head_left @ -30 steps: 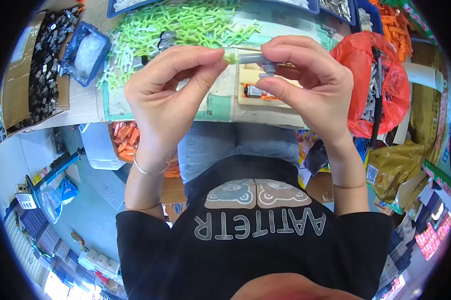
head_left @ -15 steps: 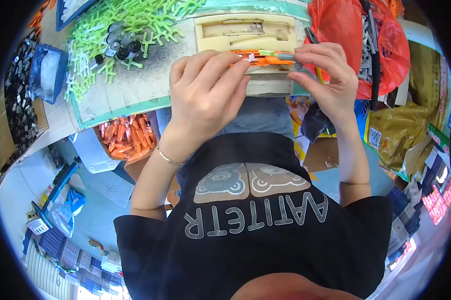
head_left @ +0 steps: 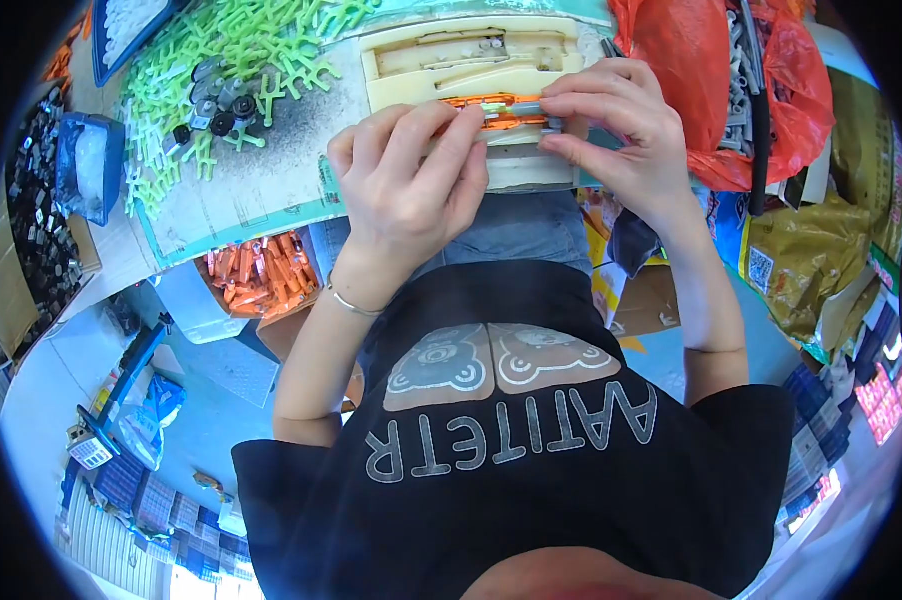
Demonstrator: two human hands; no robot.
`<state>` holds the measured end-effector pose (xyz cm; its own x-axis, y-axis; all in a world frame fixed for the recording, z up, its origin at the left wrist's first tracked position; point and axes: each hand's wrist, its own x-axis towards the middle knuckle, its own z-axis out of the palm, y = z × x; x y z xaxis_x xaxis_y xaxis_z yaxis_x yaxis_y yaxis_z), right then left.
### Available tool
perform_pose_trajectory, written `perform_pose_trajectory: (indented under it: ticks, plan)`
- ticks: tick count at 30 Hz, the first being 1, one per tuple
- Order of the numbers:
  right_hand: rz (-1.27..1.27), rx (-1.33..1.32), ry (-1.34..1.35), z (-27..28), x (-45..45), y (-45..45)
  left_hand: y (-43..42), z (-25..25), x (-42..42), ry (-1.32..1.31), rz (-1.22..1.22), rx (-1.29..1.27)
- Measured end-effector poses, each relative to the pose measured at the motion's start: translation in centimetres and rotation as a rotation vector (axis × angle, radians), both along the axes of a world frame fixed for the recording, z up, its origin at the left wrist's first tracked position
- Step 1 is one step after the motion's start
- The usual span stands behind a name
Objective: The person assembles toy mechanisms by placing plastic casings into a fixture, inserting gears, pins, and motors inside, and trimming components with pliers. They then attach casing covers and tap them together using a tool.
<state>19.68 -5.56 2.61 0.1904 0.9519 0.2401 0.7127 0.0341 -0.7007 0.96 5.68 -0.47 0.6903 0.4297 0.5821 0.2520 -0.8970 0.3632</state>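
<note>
An orange plastic part (head_left: 516, 122) with a pale green piece inside lies over the front of the cream fixture block (head_left: 411, 62). My left hand (head_left: 411, 180) is closed, its thumb and fingertips pinching near the part's left end. At the opposite end, my right hand (head_left: 626, 130) is closed with its fingertips on a grey piece (head_left: 527, 110) set against the orange part. My fingers cover both ends, so the exact contact cannot be made out. The block has recessed slots behind the part.
Light-green branched pieces (head_left: 241, 40) are heaped left of the block, with black-and-grey small parts (head_left: 221, 105) among them. A red plastic bag (head_left: 671, 60) holds grey tubes at right. Orange parts (head_left: 261, 275) fill a box below the table edge. A blue tray (head_left: 89, 165) stands far left.
The view has shifted slightly, and the hands and block appear a little further left. Both hands stay at the orange part, which looks turned, with its inside now more visible.
</note>
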Motion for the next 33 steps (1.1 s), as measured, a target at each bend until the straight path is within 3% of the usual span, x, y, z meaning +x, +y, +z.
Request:
perform_pose_trajectory:
  ticks: [9,13,16,19,22,28,32,33]
  plan:
    - [-0.089,-0.063,-0.363,1.2,-0.4,-0.6,0.0,-0.3,0.2,-0.005,0.011,0.093]
    - [-0.084,0.068,-0.263,0.3,0.1,-0.7,0.2,0.3,-0.2,-0.03,-0.01,0.026]
    - [0.146,0.335,0.815,3.0,-1.5,-0.2,0.8,1.4,-0.9,-0.101,-0.041,-0.054]
    - [0.38,0.367,1.388,6.0,-3.3,1.2,2.7,3.0,-1.1,-0.264,-0.029,-0.132]
    - [0.569,0.358,1.653,8.7,-4.6,3.3,6.7,4.5,-2.5,-0.186,-0.045,0.069]
    - [0.824,0.375,1.838,12.4,-6.0,5.6,16.0,8.1,-4.5,-0.158,0.175,-0.028]
    - [0.872,0.392,1.884,13.5,-6.4,6.2,27.4,7.6,-7.1,-0.172,0.384,-0.287]
    - [0.874,0.399,1.89,13.7,-6.4,6.3,30.0,7.7,-7.3,-0.083,0.433,-0.223]
